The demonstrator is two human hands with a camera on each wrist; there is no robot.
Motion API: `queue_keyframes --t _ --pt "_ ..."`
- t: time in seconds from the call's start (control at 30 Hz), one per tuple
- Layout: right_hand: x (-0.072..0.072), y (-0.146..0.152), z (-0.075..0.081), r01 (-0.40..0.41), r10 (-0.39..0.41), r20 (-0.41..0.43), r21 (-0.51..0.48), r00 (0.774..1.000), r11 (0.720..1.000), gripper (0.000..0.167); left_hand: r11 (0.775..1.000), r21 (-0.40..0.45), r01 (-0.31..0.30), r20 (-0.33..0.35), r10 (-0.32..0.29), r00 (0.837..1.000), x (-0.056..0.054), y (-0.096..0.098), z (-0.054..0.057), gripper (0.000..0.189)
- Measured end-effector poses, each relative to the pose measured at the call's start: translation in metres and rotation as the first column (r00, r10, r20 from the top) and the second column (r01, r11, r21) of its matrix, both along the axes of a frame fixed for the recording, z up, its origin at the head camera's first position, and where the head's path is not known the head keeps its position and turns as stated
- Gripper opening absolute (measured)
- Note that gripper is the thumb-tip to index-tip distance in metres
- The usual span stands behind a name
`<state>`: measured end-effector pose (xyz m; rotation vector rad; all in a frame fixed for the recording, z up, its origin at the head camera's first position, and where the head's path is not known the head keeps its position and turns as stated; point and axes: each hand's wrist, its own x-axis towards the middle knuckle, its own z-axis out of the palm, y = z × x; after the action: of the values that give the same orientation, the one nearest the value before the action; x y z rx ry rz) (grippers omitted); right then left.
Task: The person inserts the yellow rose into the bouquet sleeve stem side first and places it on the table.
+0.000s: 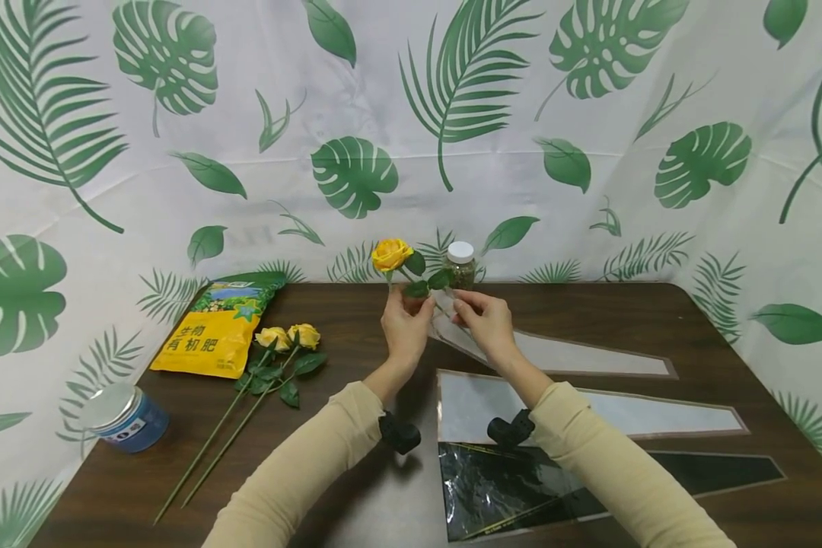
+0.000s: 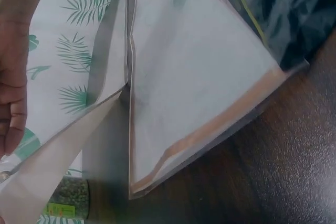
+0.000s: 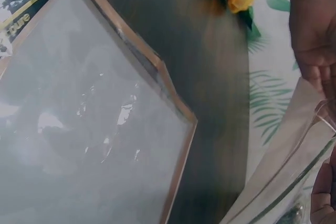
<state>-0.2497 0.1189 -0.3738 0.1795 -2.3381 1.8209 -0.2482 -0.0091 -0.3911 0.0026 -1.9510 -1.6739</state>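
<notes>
Rose [image 1: 416, 264] and sleeve [image 1: 575, 355] are pinched by left hand [image 1: 406, 323] and right hand [image 1: 488, 323]; only the head view shows its bloom [image 1: 392, 255].

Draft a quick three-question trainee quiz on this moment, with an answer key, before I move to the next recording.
1. Count: besides the raised rose, how many yellow roses lie on the table?
2. Choice: which of these is closest to the right hand? A) blue can; B) white-capped jar; C) yellow bag.
3. True or false: the black sleeve lies on the near side of the flat white sleeve.

Key: 1. Two. 2. B. 3. True.
</notes>
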Motion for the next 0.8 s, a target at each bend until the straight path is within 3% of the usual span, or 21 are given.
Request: queue_keyframes --t 0.1,0.23,0.43,0.67,0.8 --pt "-0.0004 -0.0008 0.0000 0.000 0.000 0.009 -0.021 1.000 1.000 0.027 1.000 -0.025 -0.003 0.048 0.004 0.999 0.0008 0.0012 -0.0019 0.025" --pt "-0.0013 -0.0007 0.0002 0.007 -0.005 0.042 -0.058 0.999 0.998 0.027 0.998 0.055 0.039 0.066 -0.043 0.997 0.0038 0.0017 -0.0040 0.026" --pt "-0.0026 0.0002 -0.0002 0.006 -0.005 0.028 -0.070 1.000 0.998 0.027 0.970 0.227 0.084 -0.023 -0.081 0.996 0.0039 0.0017 -0.0060 0.026" --pt "-0.0022 -0.0020 0.0005 -0.020 0.021 0.013 -0.094 1.000 0.995 0.027 0.967 0.253 0.007 -0.066 0.010 0.998 0.0025 0.0038 -0.0012 0.021" --pt "-0.0024 -0.0030 0.0013 -0.018 0.021 0.021 -0.109 1.000 0.994 0.028 0.947 0.318 0.035 -0.059 -0.017 0.998 0.0018 0.0049 -0.0006 0.022"
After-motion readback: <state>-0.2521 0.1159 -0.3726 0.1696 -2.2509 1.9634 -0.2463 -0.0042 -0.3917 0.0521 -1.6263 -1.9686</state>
